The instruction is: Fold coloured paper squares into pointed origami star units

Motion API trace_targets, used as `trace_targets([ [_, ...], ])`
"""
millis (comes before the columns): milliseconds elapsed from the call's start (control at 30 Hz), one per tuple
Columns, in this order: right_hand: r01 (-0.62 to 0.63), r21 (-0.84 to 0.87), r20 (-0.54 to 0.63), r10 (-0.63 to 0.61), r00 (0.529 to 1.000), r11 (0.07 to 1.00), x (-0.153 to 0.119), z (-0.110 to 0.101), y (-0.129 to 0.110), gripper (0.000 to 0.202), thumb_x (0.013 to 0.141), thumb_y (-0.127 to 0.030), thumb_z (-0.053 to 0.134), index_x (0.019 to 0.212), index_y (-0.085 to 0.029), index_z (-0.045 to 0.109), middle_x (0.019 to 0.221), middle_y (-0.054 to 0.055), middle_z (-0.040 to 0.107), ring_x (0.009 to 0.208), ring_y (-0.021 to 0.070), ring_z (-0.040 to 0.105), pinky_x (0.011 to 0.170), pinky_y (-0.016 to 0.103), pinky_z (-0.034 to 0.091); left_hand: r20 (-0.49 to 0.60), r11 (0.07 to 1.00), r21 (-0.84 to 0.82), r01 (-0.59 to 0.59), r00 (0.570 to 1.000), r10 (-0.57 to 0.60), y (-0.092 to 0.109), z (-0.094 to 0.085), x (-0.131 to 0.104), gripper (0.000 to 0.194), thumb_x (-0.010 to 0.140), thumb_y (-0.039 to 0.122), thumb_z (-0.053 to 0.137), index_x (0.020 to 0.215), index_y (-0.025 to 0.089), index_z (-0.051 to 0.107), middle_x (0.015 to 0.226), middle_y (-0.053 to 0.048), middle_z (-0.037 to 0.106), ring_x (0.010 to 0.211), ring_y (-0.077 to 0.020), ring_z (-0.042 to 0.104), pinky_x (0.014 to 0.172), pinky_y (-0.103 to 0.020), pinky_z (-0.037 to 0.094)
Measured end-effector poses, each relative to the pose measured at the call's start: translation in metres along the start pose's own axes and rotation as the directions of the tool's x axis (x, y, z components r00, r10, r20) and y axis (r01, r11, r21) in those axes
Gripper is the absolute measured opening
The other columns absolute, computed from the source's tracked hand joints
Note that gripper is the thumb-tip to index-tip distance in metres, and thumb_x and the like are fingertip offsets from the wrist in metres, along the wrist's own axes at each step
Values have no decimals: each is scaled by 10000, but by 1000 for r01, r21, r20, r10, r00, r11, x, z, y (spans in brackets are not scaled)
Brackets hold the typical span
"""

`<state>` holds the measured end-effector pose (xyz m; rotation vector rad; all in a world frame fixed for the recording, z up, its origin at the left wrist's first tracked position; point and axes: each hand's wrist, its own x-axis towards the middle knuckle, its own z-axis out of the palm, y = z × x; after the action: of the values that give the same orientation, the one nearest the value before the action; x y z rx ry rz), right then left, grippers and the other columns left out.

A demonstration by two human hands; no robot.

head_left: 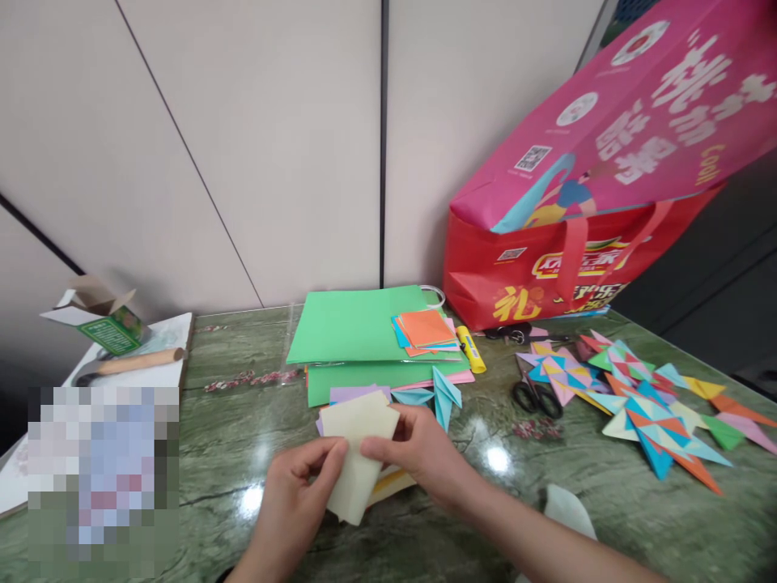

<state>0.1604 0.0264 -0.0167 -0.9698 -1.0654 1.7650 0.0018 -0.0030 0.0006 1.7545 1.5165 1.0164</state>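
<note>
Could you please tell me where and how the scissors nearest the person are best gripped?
The scissors are probably best gripped by their black finger loops, coming from the near side: the loops face the person, while the blades point away. The right hand seems the better choice, being closer, though it is holding cream paper.

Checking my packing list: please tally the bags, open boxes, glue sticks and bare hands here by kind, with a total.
Hands: 2 (left hand and right hand, both holding cream paper)
Bags: 2 (pink bag, red bag)
Open box: 1
Yellow glue stick: 1
Total: 6
</note>
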Motion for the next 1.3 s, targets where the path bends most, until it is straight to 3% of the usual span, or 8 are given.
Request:
trace_targets([
  [200,-15,46,-24,16,1000,999,1,1,-2,368,501,-375,790,726,-125,640,682,21,660,581,120,577,555,237,472,-42,997,-43,59,997,-61,-3,0,0,267,749,334,551,704,159,747,538,-14,668,486,-157,575,428,-190,433],
  [433,34,-45,-121,-39,992,998,4,-3,-7,355,455,-353,811,498,-134,535,430,-37,557,382,63,484,402,177,372,-79,1000,-8,9,997,-10,1,0,-2,278,751,328,539,701,151,749,513,-12,648,455,-145,547,406,-181,411],
  [600,19,-2,-69,-19,997,1000,6,-4,-9,376,433,-383,811,557,-131,562,523,-18,612,437,78,532,439,191,432,-73,1000,0,26,997,-26,3,-3,-1,289,748,335,539,665,141,736,492,-10,633,432,-137,527,389,-177,392],
  [767,16,22,-75,-14,997,1000,7,-4,-8,411,490,-453,776,558,-140,518,547,-22,603,486,80,542,495,204,463,-25,996,-36,85,996,-86,-2,-4,2,293,752,351,536,643,141,709,537,-16,648,500,-161,568,446,-193,432],
  [967,64,-75,-112,-72,991,995,8,-8,-8,424,546,-474,742,507,-151,470,443,-47,541,410,57,492,426,168,366,-47,997,-21,78,996,-79,-1,-3,1,314,746,359,535,566,140,671,509,-13,637,451,-144,532,403,-184,396],
  [1100,56,-142,-49,-63,997,988,8,-11,-15,433,553,-533,707,527,-156,498,474,-33,573,436,81,534,464,198,425,-46,999,30,29,999,-28,-1,-6,2,284,750,335,538,596,151,689,544,-12,659,487,-152,555,433,-186,419],
  [1300,164,-326,-42,-187,981,931,7,-16,-25,458,655,-575,601,492,-150,551,465,-1,584,444,87,529,476,208,431,-16,998,-5,67,998,-67,-3,-4,3,304,747,347,542,570,144,683,537,-21,662,465,-147,547,402,-176,404],
])
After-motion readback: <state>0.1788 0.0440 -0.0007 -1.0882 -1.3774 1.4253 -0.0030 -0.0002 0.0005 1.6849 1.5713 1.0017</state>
